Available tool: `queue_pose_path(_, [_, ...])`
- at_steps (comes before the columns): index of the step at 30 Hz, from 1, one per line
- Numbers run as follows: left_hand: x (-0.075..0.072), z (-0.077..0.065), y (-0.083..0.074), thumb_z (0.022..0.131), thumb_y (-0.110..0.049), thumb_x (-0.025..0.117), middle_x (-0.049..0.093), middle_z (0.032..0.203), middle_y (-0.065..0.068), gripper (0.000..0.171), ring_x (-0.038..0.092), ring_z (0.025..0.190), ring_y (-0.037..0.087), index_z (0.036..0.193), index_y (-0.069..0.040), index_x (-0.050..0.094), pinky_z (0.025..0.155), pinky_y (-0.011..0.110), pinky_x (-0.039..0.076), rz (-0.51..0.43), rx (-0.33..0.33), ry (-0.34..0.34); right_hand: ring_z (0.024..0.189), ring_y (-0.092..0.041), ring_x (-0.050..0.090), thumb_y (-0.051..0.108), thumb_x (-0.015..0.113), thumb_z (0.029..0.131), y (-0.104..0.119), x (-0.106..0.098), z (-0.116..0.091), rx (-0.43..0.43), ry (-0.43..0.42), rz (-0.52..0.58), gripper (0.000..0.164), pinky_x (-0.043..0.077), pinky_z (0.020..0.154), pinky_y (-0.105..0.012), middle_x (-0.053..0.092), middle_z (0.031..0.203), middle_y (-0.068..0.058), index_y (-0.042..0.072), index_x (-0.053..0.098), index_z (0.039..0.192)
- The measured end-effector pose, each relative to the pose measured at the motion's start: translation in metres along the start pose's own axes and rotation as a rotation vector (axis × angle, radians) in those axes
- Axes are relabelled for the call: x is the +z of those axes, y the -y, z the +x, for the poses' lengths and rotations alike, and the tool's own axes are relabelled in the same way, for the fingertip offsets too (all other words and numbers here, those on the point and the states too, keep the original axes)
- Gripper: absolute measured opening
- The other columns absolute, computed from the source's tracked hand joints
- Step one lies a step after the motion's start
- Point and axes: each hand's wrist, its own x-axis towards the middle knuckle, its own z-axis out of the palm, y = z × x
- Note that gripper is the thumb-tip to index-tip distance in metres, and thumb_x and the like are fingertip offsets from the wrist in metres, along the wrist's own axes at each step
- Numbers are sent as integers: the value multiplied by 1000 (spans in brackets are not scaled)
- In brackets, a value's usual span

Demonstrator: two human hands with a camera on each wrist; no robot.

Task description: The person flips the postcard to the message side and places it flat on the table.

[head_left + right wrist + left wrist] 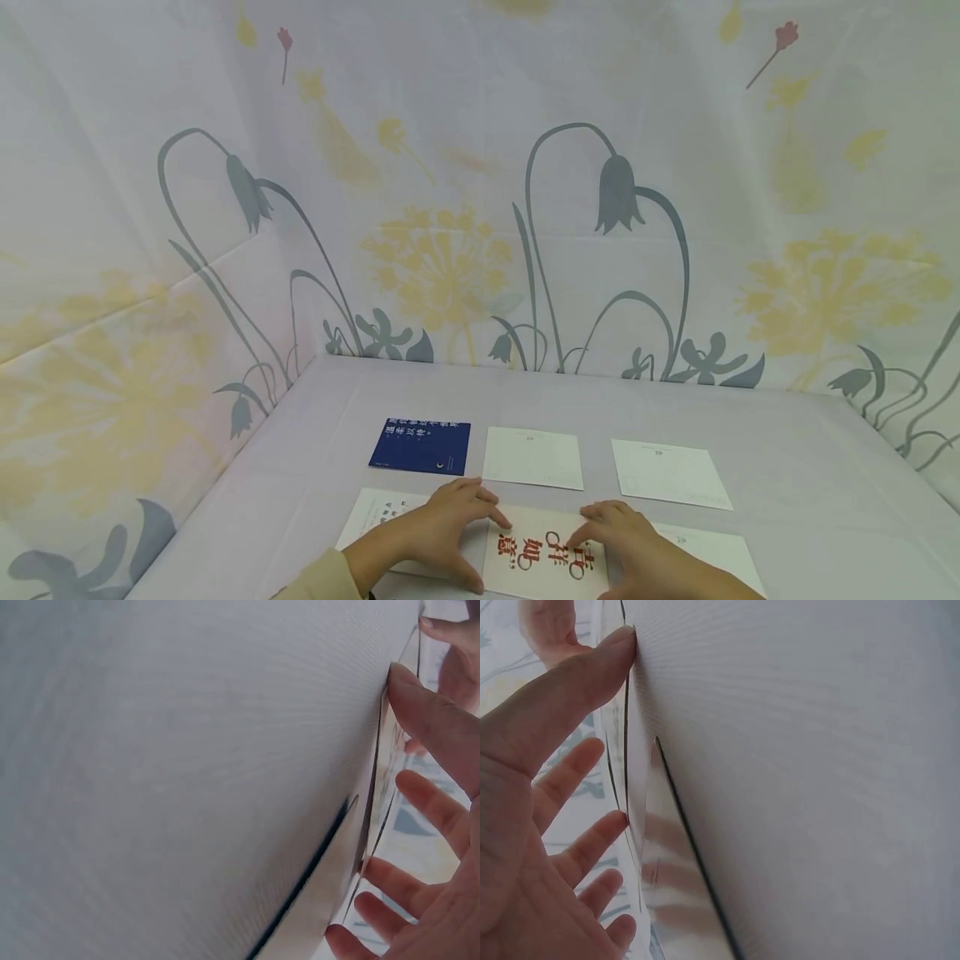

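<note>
A cream card (540,575) with red characters lies flat on the table between the two hands. My left hand (446,527) is at its left edge, index fingertip on the upper left part and thumb by the lower left corner. On the opposite side, my right hand (637,552) touches the card's right part with its fingers. In both wrist views the fingers are spread and fairly straight, with the thumb (581,682) of the left hand and the thumb (427,712) of the right hand at the card's edge. Neither hand is curled round it.
A dark blue card (420,450) and two white cards, one middle (532,458) and one right (670,472), form the back row. A white card (367,510) lies partly under the left arm, another (716,552) behind the right hand. Floral cloth (480,167) surrounds the table.
</note>
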Motion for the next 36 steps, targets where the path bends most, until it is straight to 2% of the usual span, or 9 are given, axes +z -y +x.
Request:
queue_pose_path(4, [-1, 1, -2, 60, -41, 85, 46, 132, -3, 61, 26, 132, 34, 115, -34, 60, 105, 56, 21, 3, -12, 8, 115, -30, 39, 63, 70, 66, 0, 0, -1, 29, 11, 55, 54, 40, 87, -54, 48, 126, -7, 36, 57, 111])
queue_pose_path(11, [-1, 0, -2, 61, -41, 85, 45, 132, -3, 59, 27, 131, 31, 115, -34, 60, 105, 54, 22, -10, -15, 13, 113, -27, 39, 62, 71, 64, -1, 1, -3, -42, -68, 48, 52, 43, 84, -46, 47, 126, -7, 36, 58, 107])
queue_pose_path(15, [0, 0, -2, 60, -41, 85, 44, 129, -5, 60, 32, 127, 25, 114, -36, 60, 104, 51, 27, -15, -22, -6, 113, -29, 40, 59, 73, 64, 1, -1, -2, -32, -65, 62, 50, 45, 83, -45, 45, 127, -8, 35, 58, 106])
queue_pose_path(19, [1, 2, -1, 59, -39, 86, 45, 123, -6, 58, 37, 118, 18, 112, -35, 61, 100, 44, 32, -6, -28, -49, 110, -30, 42, 48, 77, 68, 6, -5, 0, 18, -44, 102, 44, 47, 84, -43, 42, 126, -6, 33, 60, 105])
queue_pose_path(22, [1, 3, -1, 59, -36, 86, 45, 120, -8, 55, 38, 115, 16, 109, -35, 63, 99, 42, 34, -16, -41, -80, 101, -23, 49, 36, 80, 69, 7, -8, 1, 49, -48, 160, 41, 50, 80, -36, 42, 124, -3, 31, 61, 105])
queue_pose_path(27, [-1, 4, -1, 62, -29, 86, 45, 114, -12, 49, 39, 111, 13, 106, -33, 65, 96, 37, 38, -94, -61, -116, 78, -5, 50, 20, 81, 71, 7, -9, 3, 59, -80, 299, 38, 48, 66, -23, 40, 120, -5, 23, 62, 103])
queue_pose_path(30, [-2, 4, -1, 65, -23, 85, 44, 111, -13, 45, 42, 107, 10, 105, -29, 66, 95, 32, 40, -160, -43, -147, 73, -3, 49, 16, 80, 72, 4, -6, 4, 7, -149, 343, 38, 48, 61, -21, 42, 117, -8, 17, 61, 105])
queue_pose_path(33, [-3, 3, -2, 66, -13, 84, 44, 107, -11, 41, 48, 98, 6, 103, -23, 67, 89, 26, 45, -279, -31, -180, 68, -3, 49, 16, 80, 73, 2, -5, 3, -12, -200, 384, 43, 49, 58, -21, 46, 110, -6, 13, 59, 110])
queue_pose_path(36, [-3, 2, -3, 67, -1, 81, 45, 104, -6, 39, 53, 87, 5, 101, -15, 68, 79, 21, 49, -438, -31, -208, 65, -4, 52, 14, 79, 73, 2, -7, 3, 39, -211, 447, 53, 50, 56, -23, 49, 102, -6, 8, 54, 119])
